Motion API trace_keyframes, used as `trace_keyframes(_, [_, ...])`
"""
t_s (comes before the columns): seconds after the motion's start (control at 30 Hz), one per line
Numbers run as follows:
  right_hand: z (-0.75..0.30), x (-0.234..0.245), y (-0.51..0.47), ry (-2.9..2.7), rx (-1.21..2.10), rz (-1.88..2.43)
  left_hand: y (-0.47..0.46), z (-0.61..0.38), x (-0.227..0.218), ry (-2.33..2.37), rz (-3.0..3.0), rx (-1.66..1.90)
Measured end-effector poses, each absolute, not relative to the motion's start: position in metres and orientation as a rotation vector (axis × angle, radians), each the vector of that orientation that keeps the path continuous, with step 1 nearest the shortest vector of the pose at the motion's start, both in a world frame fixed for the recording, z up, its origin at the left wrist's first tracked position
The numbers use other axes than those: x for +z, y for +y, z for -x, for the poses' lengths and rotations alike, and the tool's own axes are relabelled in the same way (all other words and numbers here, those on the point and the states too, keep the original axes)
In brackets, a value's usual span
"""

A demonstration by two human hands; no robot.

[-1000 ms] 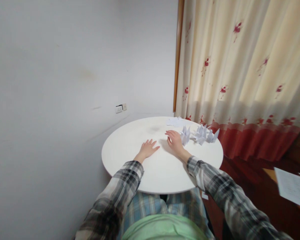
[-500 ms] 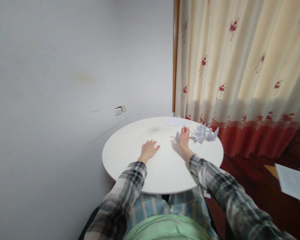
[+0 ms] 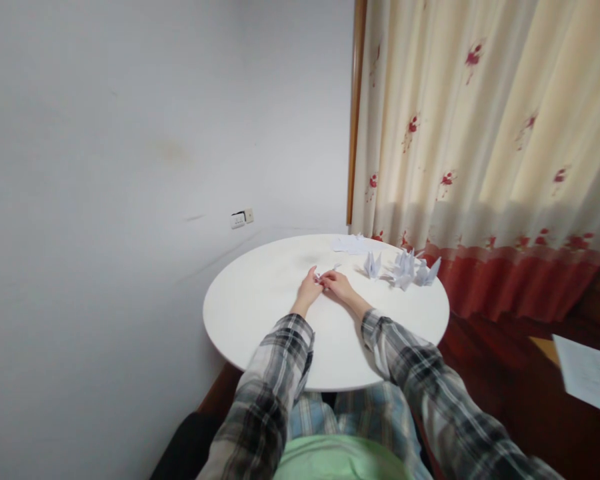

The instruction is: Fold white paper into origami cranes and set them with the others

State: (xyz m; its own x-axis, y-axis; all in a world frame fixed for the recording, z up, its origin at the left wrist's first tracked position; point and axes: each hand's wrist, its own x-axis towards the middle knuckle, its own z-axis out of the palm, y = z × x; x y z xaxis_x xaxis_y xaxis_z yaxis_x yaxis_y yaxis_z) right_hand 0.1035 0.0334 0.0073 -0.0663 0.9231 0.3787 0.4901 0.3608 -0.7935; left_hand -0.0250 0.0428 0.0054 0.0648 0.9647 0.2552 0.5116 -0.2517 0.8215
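Note:
My left hand (image 3: 309, 290) and my right hand (image 3: 339, 285) meet over the middle of the round white table (image 3: 260, 313). Their closed fingers pinch a small white paper crane, mostly hidden by them; a pointed paper tip (image 3: 337, 267) sticks up behind my right fingers. To the right of my hands a single folded paper crane (image 3: 373, 266) stands on its own. Beyond it several more white paper cranes (image 3: 404, 269) sit in a tight cluster, with another crane (image 3: 427, 272) at the right of the group.
Flat white paper (image 3: 349, 245) lies at the table's far edge. A wall with a socket (image 3: 238, 221) rises on the left, and a flowered curtain (image 3: 445, 153) hangs behind on the right. Printed sheets (image 3: 587, 370) rest on a wooden surface at the lower right.
My right hand has come left from beside the cranes to the table's middle, bringing paper with it. My left hand, spread before, has moved slightly right and closed on the same paper.

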Motion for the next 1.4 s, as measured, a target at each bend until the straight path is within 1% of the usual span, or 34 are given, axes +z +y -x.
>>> trace_keyframes(0.07, [-0.1, 0.015, 0.031, -1.966, 0.305, 1.472, 0.044, 0.021, 0.009, 1.492, -1.74, 1.175])
trace_keyframes(0.2, [-0.095, 0.015, 0.024, -2.063, 0.162, 1.503, 0.046, 0.022, 0.011, 1.471, -1.655, 1.253])
trace_keyframes(0.33, [-0.096, 0.007, 0.021, -2.203, 0.022, 1.393, 0.047, 0.032, 0.01, 1.492, -1.648, 1.289])
trace_keyframes(0.57, [-0.102, 0.0, 0.028, -1.913, -0.006, 1.37, 0.042, 0.037, 0.009, 1.421, -1.68, 1.394])
trace_keyframes(0.8, [-0.103, -0.009, 0.036, -1.927, 0.065, 1.343, 0.044, 0.032, 0.003, 1.301, -1.74, 1.427])
trace_keyframes(1.03, [-0.106, -0.002, 0.032, -1.93, 0.08, 1.43, 0.041, 0.026, 0.003, 1.159, -1.829, 1.421])
trace_keyframes(1.4, [-0.108, 0.005, 0.024, -1.961, 0.069, 1.478, 0.038, 0.025, 0.004, 1.286, -1.961, 1.412])
